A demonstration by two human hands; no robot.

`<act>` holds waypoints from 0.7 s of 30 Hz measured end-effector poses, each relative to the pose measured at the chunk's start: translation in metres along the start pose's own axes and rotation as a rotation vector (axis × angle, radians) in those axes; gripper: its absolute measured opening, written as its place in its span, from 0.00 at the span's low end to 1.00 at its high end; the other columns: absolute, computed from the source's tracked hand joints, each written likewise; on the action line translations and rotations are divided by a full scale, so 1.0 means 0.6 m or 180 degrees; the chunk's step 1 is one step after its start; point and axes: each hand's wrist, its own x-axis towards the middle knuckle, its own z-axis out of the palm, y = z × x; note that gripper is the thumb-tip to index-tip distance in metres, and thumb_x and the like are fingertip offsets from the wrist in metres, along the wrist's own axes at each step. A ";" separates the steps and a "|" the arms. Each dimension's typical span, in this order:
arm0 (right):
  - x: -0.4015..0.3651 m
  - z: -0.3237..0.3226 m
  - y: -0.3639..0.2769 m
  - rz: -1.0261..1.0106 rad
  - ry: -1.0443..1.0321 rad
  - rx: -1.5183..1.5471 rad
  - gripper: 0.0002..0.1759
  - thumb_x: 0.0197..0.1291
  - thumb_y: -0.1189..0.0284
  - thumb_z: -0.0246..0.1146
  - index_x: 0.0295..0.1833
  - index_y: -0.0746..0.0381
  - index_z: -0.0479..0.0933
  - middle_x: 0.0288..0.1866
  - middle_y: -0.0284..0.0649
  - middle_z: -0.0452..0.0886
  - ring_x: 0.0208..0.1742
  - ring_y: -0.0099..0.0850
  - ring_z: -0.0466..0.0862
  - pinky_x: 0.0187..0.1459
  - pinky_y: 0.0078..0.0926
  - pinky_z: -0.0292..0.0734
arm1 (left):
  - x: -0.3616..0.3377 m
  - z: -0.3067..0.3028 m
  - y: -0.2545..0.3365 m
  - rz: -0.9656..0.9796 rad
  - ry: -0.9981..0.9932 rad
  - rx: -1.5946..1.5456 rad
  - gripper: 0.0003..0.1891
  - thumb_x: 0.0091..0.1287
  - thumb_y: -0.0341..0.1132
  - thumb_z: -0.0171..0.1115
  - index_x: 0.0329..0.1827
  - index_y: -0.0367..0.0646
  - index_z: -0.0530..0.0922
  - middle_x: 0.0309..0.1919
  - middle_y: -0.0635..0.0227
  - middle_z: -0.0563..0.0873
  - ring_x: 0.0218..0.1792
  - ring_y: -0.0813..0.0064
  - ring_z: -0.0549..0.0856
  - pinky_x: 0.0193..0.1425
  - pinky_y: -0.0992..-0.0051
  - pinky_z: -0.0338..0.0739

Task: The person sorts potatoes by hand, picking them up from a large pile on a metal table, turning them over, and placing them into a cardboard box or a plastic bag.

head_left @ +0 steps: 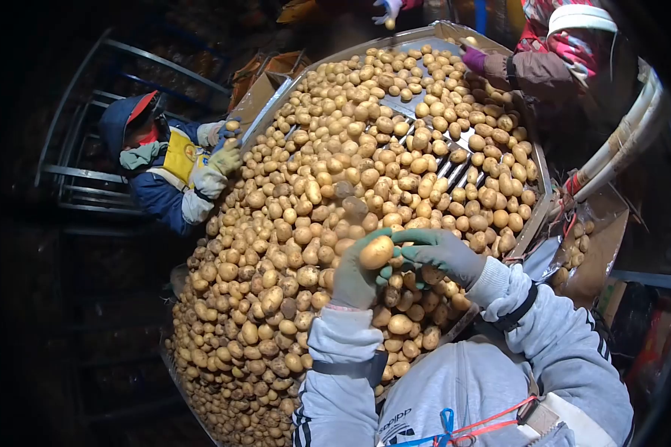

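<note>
Potato (376,253) is over the heap (276,276), clasped in left hand (355,277); right hand (447,257) just beside, can't tell if gripping. Probably light, firm, bruisable, dusty-slick. Best hold: around the middle.

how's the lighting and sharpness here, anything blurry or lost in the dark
Head view: potatoes brightly lit, surroundings in deep shadow, with metal rails at the left only dimly readable; head view: black, rounded borders suggest a wide lens; head view: the potato in the left hand looks fairly clear, while a couple of potatoes just beyond it look smeared, perhaps by motion.
</note>
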 end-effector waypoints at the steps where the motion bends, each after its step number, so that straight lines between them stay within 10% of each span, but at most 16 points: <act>1: -0.004 0.009 -0.005 -0.0062 -0.0041 0.0005 0.28 0.75 0.64 0.69 0.75 0.65 0.79 0.61 0.37 0.88 0.57 0.23 0.85 0.62 0.19 0.78 | 0.001 -0.003 -0.019 0.0085 -0.0101 0.0281 0.22 0.84 0.45 0.53 0.67 0.38 0.82 0.43 0.63 0.90 0.29 0.78 0.85 0.26 0.85 0.77; 5: -0.032 0.019 -0.001 0.0119 -0.0082 -0.0171 0.31 0.74 0.66 0.70 0.78 0.65 0.76 0.57 0.34 0.89 0.50 0.21 0.86 0.54 0.20 0.82 | -0.012 0.009 -0.031 -0.0230 -0.0114 0.0385 0.26 0.85 0.53 0.50 0.61 0.40 0.86 0.44 0.63 0.92 0.33 0.78 0.88 0.29 0.84 0.80; 9: -0.051 0.006 0.040 0.0537 0.0411 -0.0324 0.21 0.75 0.60 0.70 0.61 0.66 0.88 0.44 0.33 0.91 0.43 0.17 0.84 0.44 0.17 0.78 | 0.017 -0.048 -0.087 0.0116 0.0301 0.2093 0.29 0.86 0.57 0.48 0.62 0.40 0.86 0.45 0.62 0.92 0.37 0.76 0.91 0.31 0.79 0.83; 13: -0.076 0.025 0.044 0.0800 0.0821 0.0006 0.20 0.75 0.58 0.69 0.51 0.66 0.89 0.36 0.35 0.90 0.34 0.20 0.85 0.35 0.20 0.79 | -0.031 0.003 -0.083 0.0169 0.0213 0.1723 0.28 0.85 0.56 0.51 0.63 0.38 0.86 0.44 0.65 0.92 0.38 0.75 0.91 0.33 0.75 0.83; 17: -0.093 0.016 0.088 -0.0084 0.0712 -0.0378 0.26 0.83 0.54 0.59 0.51 0.68 0.87 0.34 0.38 0.89 0.29 0.24 0.88 0.32 0.23 0.82 | -0.014 -0.025 -0.109 0.1118 -0.0715 0.2450 0.23 0.87 0.50 0.51 0.67 0.42 0.84 0.42 0.63 0.91 0.35 0.75 0.89 0.31 0.79 0.80; 21: -0.127 0.024 0.069 0.0368 0.0847 0.0141 0.27 0.85 0.53 0.56 0.62 0.67 0.85 0.36 0.37 0.90 0.34 0.26 0.89 0.39 0.25 0.84 | -0.030 -0.023 -0.102 -0.0236 -0.0858 0.0799 0.24 0.85 0.50 0.53 0.71 0.42 0.82 0.51 0.59 0.90 0.39 0.78 0.90 0.35 0.80 0.86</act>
